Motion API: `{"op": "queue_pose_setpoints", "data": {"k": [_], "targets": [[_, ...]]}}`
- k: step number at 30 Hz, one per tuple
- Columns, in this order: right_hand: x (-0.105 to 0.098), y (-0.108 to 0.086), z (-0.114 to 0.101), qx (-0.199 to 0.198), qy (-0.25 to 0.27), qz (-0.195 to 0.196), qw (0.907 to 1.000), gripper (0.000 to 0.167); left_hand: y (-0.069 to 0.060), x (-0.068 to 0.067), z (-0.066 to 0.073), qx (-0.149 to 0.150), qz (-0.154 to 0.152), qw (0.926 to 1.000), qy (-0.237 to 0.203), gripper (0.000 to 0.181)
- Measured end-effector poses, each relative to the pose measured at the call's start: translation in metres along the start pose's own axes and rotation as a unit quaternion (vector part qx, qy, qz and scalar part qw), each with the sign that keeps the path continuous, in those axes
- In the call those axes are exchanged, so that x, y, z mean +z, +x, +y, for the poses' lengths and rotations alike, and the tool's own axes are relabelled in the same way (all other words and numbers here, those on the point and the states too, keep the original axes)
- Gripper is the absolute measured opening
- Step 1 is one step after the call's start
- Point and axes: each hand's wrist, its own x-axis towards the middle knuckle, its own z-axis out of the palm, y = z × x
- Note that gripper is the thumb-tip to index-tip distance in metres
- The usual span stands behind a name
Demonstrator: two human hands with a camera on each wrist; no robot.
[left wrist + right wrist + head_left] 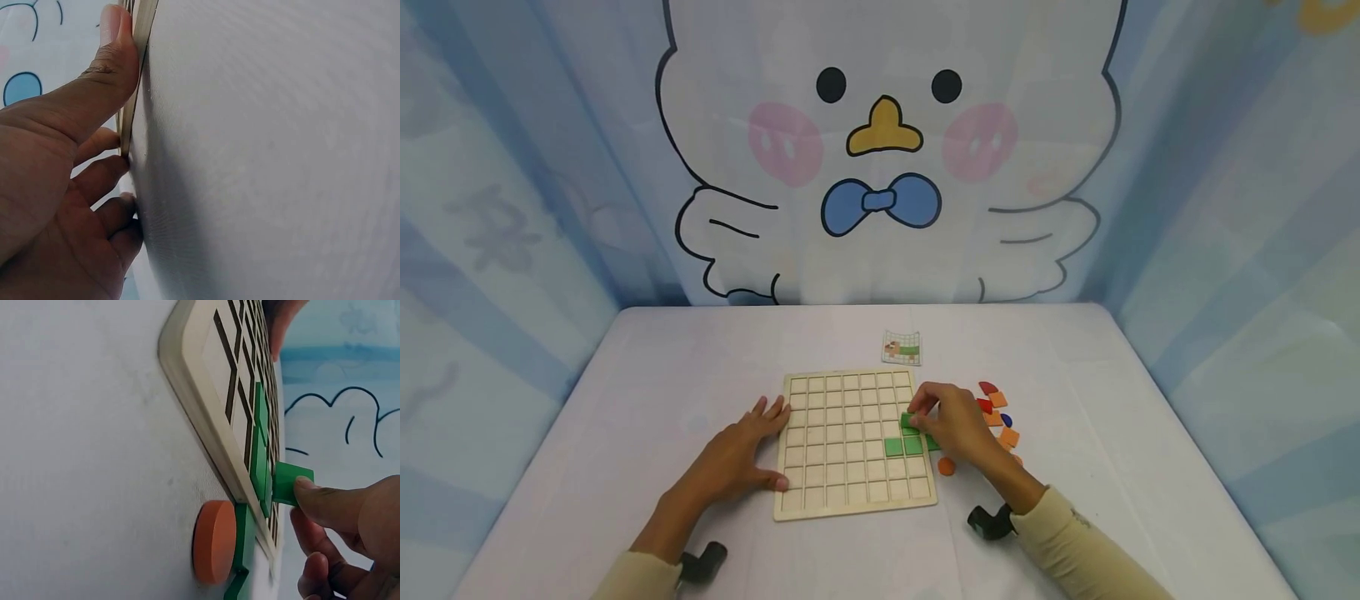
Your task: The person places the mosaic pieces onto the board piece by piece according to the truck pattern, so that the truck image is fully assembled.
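A wooden grid board lies on the table, with green squares in cells near its right edge. My right hand pinches a green square between thumb and finger, over the board's right side. The left hand rests at the board's left edge, fingers spread and relaxed; in the left wrist view its thumb lies along the edge of the board. More green pieces lie partly under the right hand, beside an orange disc.
Orange pieces, red pieces and a blue piece lie right of the board. A small picture card lies behind it. A printed curtain hangs behind the table.
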Motion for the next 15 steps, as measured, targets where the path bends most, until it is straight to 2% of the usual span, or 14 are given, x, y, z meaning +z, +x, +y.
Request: {"op": "queue_pose_setpoints", "data": {"k": [9, 15], "targets": [[0.011, 0.002, -0.012, -0.027, 0.022, -0.015, 0.9993, 0.019, 0.001, 0.0, -0.001, -0.002, -0.001, 1.0, -0.003, 0.118], [0.016, 0.004, -0.015, -0.04, -0.004, -0.023, 0.9989, 0.018, 0.001, 0.0, -0.001, -0.004, -0.004, 1.0, -0.006, 0.119]]}}
